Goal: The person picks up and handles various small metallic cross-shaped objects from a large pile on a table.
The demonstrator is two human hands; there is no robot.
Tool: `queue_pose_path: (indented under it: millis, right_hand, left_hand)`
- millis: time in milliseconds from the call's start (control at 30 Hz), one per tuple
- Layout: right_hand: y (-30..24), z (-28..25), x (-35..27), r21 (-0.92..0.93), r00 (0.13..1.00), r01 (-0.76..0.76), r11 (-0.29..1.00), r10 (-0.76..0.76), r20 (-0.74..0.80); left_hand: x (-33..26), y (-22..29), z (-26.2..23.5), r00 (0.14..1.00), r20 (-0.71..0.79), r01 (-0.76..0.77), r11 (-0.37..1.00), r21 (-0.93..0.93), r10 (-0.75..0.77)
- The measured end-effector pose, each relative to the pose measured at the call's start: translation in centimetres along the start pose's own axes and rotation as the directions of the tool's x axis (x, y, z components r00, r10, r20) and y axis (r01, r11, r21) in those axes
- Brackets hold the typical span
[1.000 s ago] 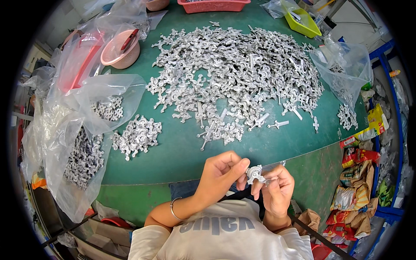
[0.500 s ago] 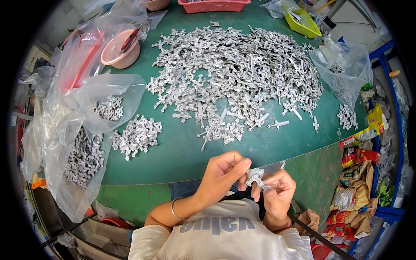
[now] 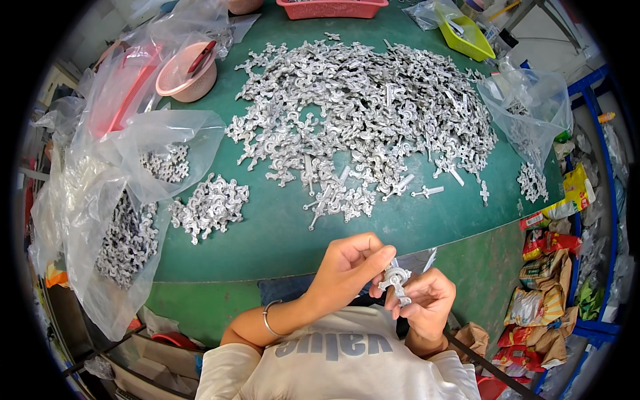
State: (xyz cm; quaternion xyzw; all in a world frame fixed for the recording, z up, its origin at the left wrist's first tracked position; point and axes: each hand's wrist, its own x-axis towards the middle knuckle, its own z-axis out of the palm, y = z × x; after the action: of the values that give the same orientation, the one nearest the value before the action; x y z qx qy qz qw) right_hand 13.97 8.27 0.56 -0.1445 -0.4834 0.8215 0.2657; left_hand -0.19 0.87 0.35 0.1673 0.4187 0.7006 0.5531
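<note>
Metal casting (image 3: pixel 395 280), small and grey, sits between your two hands just above your chest, near the close edge of the green worktop (image 3: pixel 280 233). Your left hand (image 3: pixel 347 267) pinches its upper end with thumb and curled fingers; your right hand (image 3: pixel 427 303) cups it from below, fingers closed round the lower stem. Both hands are shut on the same piece, touching each other across it.

By the look of the grip, you are working one casting by hand, twisting or snapping some part of it. That next move would call for a firm hold at both ends and a short, controlled turn, so that the piece does not slip out over your lap.

Just beyond your hands the worktop is bare. Farther off lies the big heap of castings (image 3: pixel 363 113), spread across the middle and far side. A smaller pile (image 3: pixel 210 207) lies to the left, beside an open clear plastic bag (image 3: pixel 127 200) with more pieces inside. Far left stands a pink bowl (image 3: pixel 187 73), at the far edge a red basket (image 3: pixel 333 8), far right a yellow-green tray (image 3: pixel 467 37), and on the right another clear bag (image 3: pixel 533 107).

Your fingers hide most of the casting, so its exact shape is hard to tell. A thin pale strip just past your right hand is too small to name.
</note>
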Motion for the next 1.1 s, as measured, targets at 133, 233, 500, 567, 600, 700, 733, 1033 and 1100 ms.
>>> queue_pose_path:
  millis: [133, 233, 500, 567, 600, 700, 733, 1033, 1100]
  right_hand:
    - [-0.15, 0.09, -0.26, -0.056, 1.0, 0.012, 0.998, -0.013, -0.008]
    - [-0.09, 0.19, -0.37, -0.059, 1.0, 0.026, 0.998, -0.027, -0.012]
    - [-0.3, 0.16, -0.71, -0.086, 1.0, 0.015, 0.996, -0.015, -0.004]
    - [-0.02, 0.06, -0.81, -0.074, 0.999, 0.04, 0.996, -0.039, 0.015]
    - [0.11, 0.13, -0.89, -0.073, 0.999, 0.037, 0.997, -0.036, 0.017]
    - [0.41, 0.57, -0.95, -0.066, 0.999, 0.016, 0.998, -0.014, 0.031]
    - [0.38, 0.71, -0.92, -0.061, 0.999, 0.002, 0.998, 0.0, 0.044]
    - [0.22, 0.95, -1.08, -0.097, 0.999, -0.02, 0.995, 0.024, 0.041]
    - [0.19, 0.97, -1.08, -0.098, 0.999, -0.022, 0.995, 0.026, 0.041]
  left_hand:
    - [0.05, 0.12, 0.08, 1.0, 0.017, 0.017, 1.0, -0.015, -0.016]
    - [0.0, 0.18, 0.16, 1.0, 0.018, 0.023, 0.999, -0.027, -0.022]
    - [-0.12, 0.18, 0.2, 0.999, 0.045, 0.016, 0.999, -0.031, -0.015]
    - [-0.04, 0.13, 0.14, 0.997, 0.073, 0.029, 0.999, -0.038, -0.027]
    - [0.0, 0.09, 0.14, 0.996, 0.084, 0.027, 0.998, -0.049, -0.023]
    - [0.08, 0.11, 0.18, 0.993, 0.113, 0.04, 0.996, -0.079, -0.031]
    - [0.04, 0.27, 0.25, 0.992, 0.118, 0.055, 0.995, -0.087, -0.045]
    - [-0.08, 0.22, 0.29, 0.993, 0.11, 0.045, 0.995, -0.084, -0.035]
    - [-0.07, 0.24, 0.33, 0.994, 0.11, 0.039, 0.996, -0.076, -0.03]
